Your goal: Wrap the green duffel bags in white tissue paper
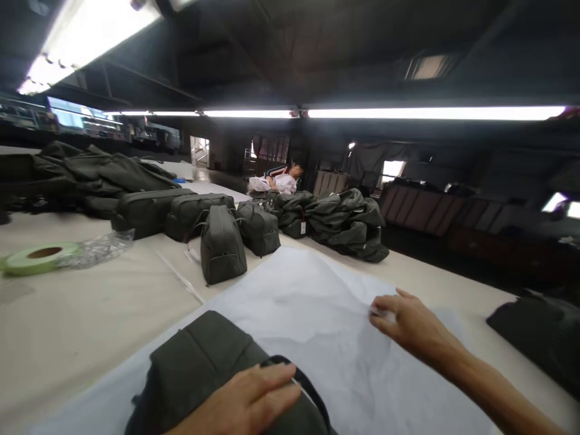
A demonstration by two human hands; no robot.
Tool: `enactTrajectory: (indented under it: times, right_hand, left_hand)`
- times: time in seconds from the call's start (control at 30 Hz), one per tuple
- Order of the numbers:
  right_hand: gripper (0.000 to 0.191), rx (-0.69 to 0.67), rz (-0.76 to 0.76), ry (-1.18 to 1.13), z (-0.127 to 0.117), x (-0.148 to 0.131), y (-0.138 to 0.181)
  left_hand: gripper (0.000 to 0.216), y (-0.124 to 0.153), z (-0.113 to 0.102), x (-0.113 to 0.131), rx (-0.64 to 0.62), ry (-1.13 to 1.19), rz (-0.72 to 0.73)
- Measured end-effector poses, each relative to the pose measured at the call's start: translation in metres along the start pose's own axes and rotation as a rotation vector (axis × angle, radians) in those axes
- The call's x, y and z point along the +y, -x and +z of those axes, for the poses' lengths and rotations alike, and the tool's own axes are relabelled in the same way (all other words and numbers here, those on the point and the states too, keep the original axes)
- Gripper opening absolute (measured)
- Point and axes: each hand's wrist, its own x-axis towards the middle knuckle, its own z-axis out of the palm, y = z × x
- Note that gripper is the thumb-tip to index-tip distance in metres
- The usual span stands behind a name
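A dark grey-green fabric bag (203, 350) lies near me on a large white sheet (290, 296) that looks like thin paper. My left hand (249, 399) rests on the bag beside its dark handle (312, 393), fingers stretched out and not gripping. To the right, my right hand (399, 317) is closed in a pinch over the sheet. A bit of white shows between its thumb and fingers, and creases in the sheet run toward them. The bag's near end is cut off by the frame.
Several similar bags (222, 244) stand farther back on the cream table (113, 314). Behind them are heaps of dark bags (344, 223). A roll of pale green tape (43, 257) and crumpled clear plastic (97, 251) lie left. Dark fabric (539, 338) sits right. A person (283, 178) is beyond.
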Motion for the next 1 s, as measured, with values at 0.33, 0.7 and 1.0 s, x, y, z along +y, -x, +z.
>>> enactTrajectory:
  times: [0.33,0.7,1.0]
  right_hand:
    - [0.021,0.317,-0.616,0.357,-0.024,-0.182,0.115]
    - [0.021,0.352,-0.273,0.371,-0.022,-0.251,0.184]
    - [0.027,0.400,-0.053,0.308,0.044,-0.263,0.260]
  left_hand:
    - [0.069,-0.143,-0.041,-0.116,0.098,-0.222,0.418]
    - [0.024,-0.084,-0.099,-0.149,0.098,-0.296,0.536]
    - [0.018,0.102,-0.100,-0.105,0.030,-0.328,0.590]
